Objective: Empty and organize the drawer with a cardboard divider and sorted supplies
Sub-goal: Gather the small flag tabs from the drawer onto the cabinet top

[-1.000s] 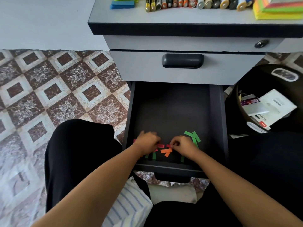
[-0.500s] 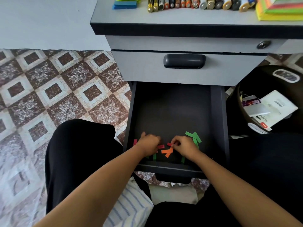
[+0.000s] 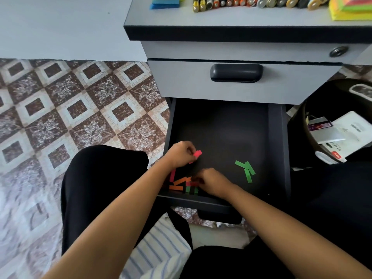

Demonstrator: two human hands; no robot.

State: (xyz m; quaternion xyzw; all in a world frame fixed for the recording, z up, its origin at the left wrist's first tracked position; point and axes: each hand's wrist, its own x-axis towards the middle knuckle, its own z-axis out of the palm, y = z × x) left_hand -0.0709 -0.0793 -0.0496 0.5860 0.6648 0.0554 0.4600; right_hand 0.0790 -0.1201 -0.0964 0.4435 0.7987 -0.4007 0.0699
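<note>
1. Drawer (image 3: pixel 221 127) is open, with a mixed strip pile (image 3: pixel 178 185) at front-left and green strips (image 3: pixel 246 170) apart to the right.
2. Left hand (image 3: pixel 180 155) pinches pink strips (image 3: pixel 197 153) just behind the pile.
3. Right hand (image 3: pixel 211 183) is curled, pinching a red strip (image 3: pixel 192 183) in the pile.
4. Batteries (image 3: pixel 251 2) are lined up on the counter (image 3: pixel 221 19).

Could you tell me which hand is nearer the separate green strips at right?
Right. The right hand is left of the green strips; the left hand, pinching pink strips, is farther left.

In the drawer (image 3: pixel 277 150) (front half), paper strips (image 3: pixel 248 175); on the cabinet top (image 3: pixel 221 19) behind, batteries (image 3: pixel 241 1).
</note>
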